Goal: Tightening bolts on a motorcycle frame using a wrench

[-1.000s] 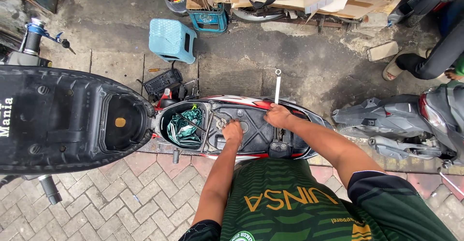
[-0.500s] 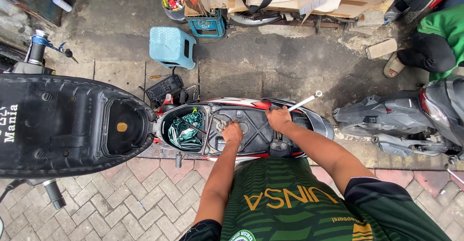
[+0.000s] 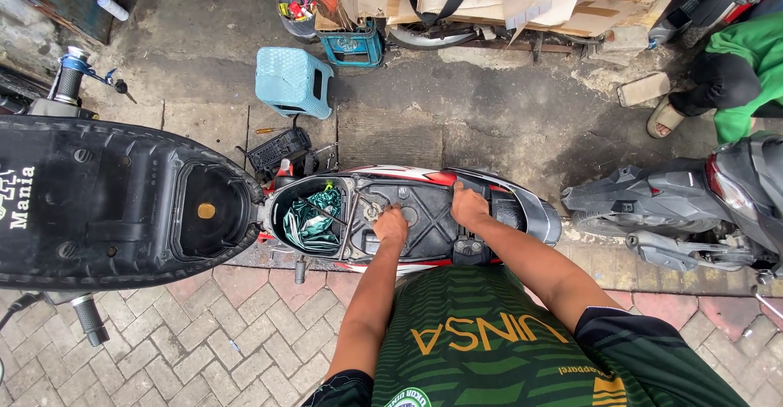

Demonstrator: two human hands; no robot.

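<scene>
Raised black seat (image 3: 122,203) fills your left view. Beside it, the open scooter body (image 3: 424,211), red-and-white panels, with the storage tub (image 3: 314,215) holding green cloth. Pale blue stool (image 3: 292,81) stands well apart on the concrete. Change: the long wrench that stuck up from your right hand (image 3: 469,207) a moment ago is out of sight; that hand now lies flat on the rear frame, grip loose, holding nothing visible. Your left hand (image 3: 391,226) is curled over the metal fitting (image 3: 373,210) mid-frame; can't tell what it pinches
</scene>
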